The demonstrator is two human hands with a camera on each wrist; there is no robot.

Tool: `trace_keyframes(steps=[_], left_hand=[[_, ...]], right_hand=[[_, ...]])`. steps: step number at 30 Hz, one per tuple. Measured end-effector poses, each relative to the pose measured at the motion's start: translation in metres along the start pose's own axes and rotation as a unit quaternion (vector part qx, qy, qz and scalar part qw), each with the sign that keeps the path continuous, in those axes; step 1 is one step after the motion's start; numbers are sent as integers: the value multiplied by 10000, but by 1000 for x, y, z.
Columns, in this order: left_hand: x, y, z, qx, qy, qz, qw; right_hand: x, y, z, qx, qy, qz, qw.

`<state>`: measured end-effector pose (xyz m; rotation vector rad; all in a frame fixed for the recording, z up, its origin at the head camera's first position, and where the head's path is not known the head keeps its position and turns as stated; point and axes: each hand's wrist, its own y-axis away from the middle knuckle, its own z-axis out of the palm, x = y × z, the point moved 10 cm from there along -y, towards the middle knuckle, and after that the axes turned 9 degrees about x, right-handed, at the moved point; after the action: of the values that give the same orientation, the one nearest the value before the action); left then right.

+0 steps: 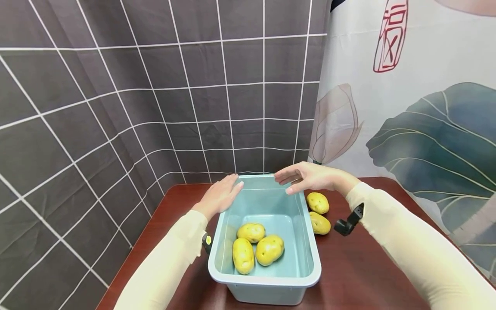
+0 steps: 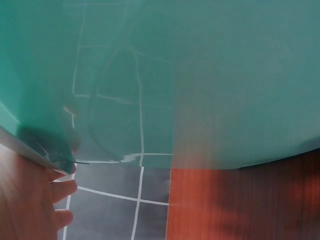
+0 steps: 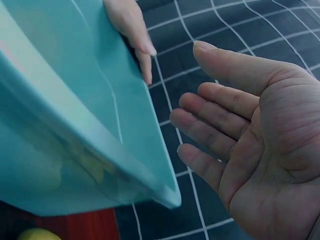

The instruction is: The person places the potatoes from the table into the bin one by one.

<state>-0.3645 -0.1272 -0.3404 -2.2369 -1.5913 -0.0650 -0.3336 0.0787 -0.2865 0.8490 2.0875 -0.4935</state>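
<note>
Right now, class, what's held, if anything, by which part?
It cannot be told whether the left hand, at the tub's rim, grips it; the right hand holds nothing.

Both arms [image 1: 170, 254] [image 1: 407, 241] extend forward, the left grip [image 1: 218, 196] straight-fingered, the right grip [image 1: 311, 177] relaxed with thumb [image 1: 296, 187] apart.

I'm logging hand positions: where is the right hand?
In the head view, the right hand is by the far right corner of the tub, beyond the two potatoes outside it; the right wrist view shows it clear of the tub.
</note>
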Motion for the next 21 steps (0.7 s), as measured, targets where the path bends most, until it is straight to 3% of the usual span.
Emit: trace_keyframes(steps=[9,21], left_hand=[[2,1,1,-63,23,49,10000],[-2,0,1,11,55,-53,10000]], right_hand=[[13,23,-24,374,57,-30,9993],[35,47,-45,607,-298,-24,9977]])
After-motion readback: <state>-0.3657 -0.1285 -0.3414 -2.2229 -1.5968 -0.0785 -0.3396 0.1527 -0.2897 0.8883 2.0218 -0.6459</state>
